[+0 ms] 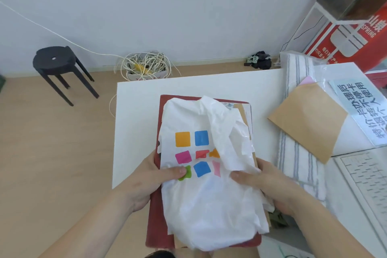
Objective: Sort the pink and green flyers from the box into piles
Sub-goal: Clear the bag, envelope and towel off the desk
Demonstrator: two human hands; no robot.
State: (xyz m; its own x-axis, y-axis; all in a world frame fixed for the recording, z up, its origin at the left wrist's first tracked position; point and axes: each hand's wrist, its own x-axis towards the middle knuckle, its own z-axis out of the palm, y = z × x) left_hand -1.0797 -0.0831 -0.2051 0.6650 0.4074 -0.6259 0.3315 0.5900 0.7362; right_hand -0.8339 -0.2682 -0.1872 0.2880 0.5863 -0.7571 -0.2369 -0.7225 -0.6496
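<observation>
**Two hands gripping one covered box**

The left hand (150, 180) and right hand (266, 182) are clamped on opposite edges of one red box (155, 226), thumbs pressed on one white bag (209, 205) covering it. The box is held over the table (138, 111); its contents are hidden. Beyond, one brown envelope (307, 119) and one black stool (54, 60) are seen.

A plain pale wall (167, 6) meets a light wooden floor (52, 142). A black stool (54, 61) stands left of a white table (136, 111); tangled cream cord (146, 65) lies by the skirting.
</observation>
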